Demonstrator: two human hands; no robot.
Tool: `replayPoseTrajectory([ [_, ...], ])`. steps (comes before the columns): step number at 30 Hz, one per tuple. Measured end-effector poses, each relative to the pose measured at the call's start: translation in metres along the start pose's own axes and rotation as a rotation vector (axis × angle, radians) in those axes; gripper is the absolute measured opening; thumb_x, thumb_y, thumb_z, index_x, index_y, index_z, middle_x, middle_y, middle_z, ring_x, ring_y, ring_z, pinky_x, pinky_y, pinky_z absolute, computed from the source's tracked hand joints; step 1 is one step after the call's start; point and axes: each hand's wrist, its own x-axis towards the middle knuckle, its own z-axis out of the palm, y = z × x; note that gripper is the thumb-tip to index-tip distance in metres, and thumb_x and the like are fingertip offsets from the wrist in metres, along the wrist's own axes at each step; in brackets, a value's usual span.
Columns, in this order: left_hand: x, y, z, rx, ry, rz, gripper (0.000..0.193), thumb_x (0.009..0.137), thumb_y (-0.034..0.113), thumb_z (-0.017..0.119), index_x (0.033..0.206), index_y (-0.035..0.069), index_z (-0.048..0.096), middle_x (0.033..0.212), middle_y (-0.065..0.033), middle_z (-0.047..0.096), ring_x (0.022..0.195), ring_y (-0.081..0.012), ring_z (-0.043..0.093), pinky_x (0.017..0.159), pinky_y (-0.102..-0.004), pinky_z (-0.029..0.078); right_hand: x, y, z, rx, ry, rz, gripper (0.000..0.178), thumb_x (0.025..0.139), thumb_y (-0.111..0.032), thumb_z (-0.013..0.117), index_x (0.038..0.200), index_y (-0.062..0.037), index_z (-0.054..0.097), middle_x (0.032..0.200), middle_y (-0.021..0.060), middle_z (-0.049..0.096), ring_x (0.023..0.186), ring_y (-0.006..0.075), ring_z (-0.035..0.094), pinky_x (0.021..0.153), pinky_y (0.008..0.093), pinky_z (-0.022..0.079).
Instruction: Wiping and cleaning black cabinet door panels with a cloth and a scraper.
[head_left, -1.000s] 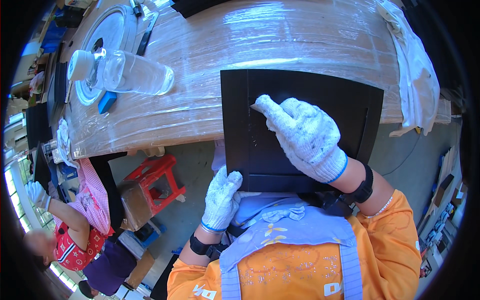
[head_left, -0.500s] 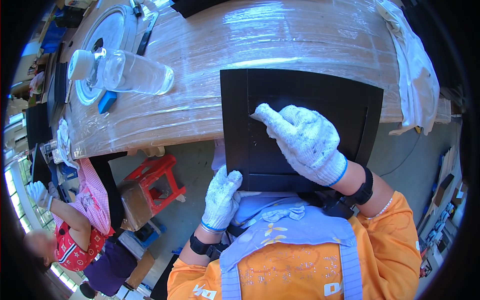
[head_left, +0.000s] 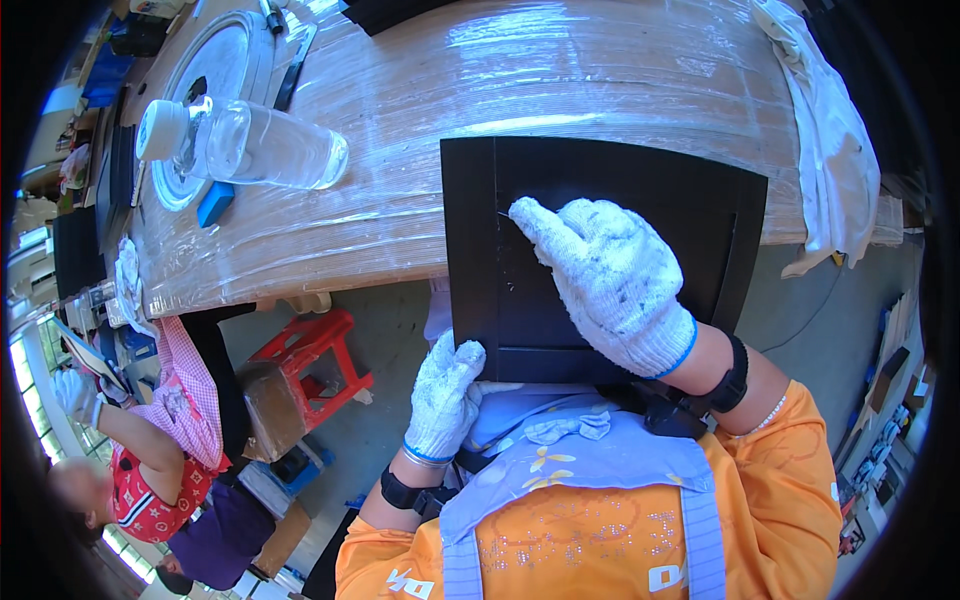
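Observation:
A black framed panel [head_left: 470,250] with a recessed middle rests partly on the wrapped table, its near edge against my apron. My left hand [head_left: 443,390], in a white knit glove, is closed on the panel's near left corner. Over the recessed middle is my gloved right hand [head_left: 615,280], fingers curled and thumb and forefinger pinched together toward the left frame seam. A thin sliver just shows at their tip, too small to name. Light specks lie along the seam below it.
On the table [head_left: 390,210] a clear bottle [head_left: 265,145] lies over a round grey disc, beside a blue block [head_left: 215,204]. White cloth [head_left: 825,140] hangs at the right edge. A red stool [head_left: 320,365] and a co-worker [head_left: 165,470] are at the left.
My right hand has shifted slightly up along the seam. My left hand and the panel stay put. The co-worker's gloved hand has moved, and a flat board now shows beside it.

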Motion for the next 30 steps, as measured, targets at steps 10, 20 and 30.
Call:
replayPoseTrajectory([
  [10, 0.0, 0.002, 0.002, 0.01, -0.018, 0.0, 0.036, 0.101, 0.011, 0.05, 0.134, -0.001, 0.045, 0.123, -0.0154, 0.059, 0.111, -0.0279, 0.064, 0.086, -0.048, 0.061, -0.002, -0.002, -0.003, -0.009, -0.01, 0.025, 0.046, 0.074, 0.002, 0.067, 0.12, -0.0082, 0.066, 0.079, 0.008, 0.059, 0.071, 0.025, 0.061, 0.062, 0.037, 0.051],
  [20, 0.001, 0.0, 0.0, -0.008, -0.012, -0.006, 0.035, 0.1, 0.01, 0.05, 0.134, -0.001, 0.045, 0.121, -0.0147, 0.059, 0.109, -0.0279, 0.065, 0.085, -0.0486, 0.061, -0.001, -0.005, 0.0, 0.068, 0.003, 0.096, 0.052, 0.08, -0.003, 0.069, 0.131, -0.008, 0.059, 0.078, 0.0097, 0.057, 0.07, 0.0265, 0.061, 0.06, 0.0375, 0.051],
  [30, 0.001, 0.0, -0.001, 0.025, -0.013, 0.0, 0.036, 0.101, 0.011, 0.049, 0.134, -0.001, 0.045, 0.122, -0.0159, 0.059, 0.11, -0.0286, 0.065, 0.086, -0.048, 0.061, 0.0, -0.001, 0.003, -0.064, 0.022, 0.053, 0.054, 0.078, -0.004, 0.07, 0.131, -0.0094, 0.06, 0.076, 0.0076, 0.056, 0.067, 0.0242, 0.061, 0.058, 0.0369, 0.05],
])
